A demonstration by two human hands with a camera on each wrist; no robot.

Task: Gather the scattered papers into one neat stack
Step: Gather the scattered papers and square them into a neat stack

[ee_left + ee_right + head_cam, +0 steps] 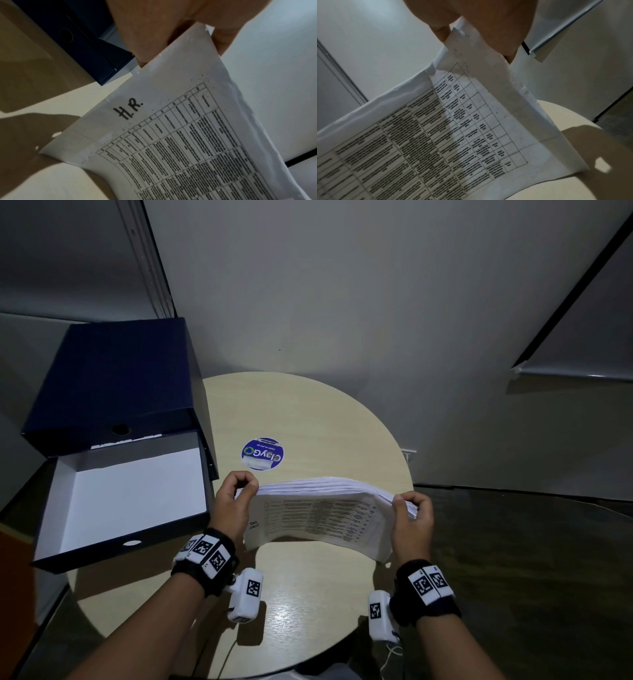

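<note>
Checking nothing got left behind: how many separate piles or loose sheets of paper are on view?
1: the stack of papers, held on edge on the round table between the left hand and right hand. No loose sheets show; the open box looks empty.

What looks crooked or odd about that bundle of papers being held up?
The stack of papers is not yet neat: the left hand and right hand pinch its top corners, its sheet edges fan out unevenly along the top, and the lower part bows on the round table.
</note>
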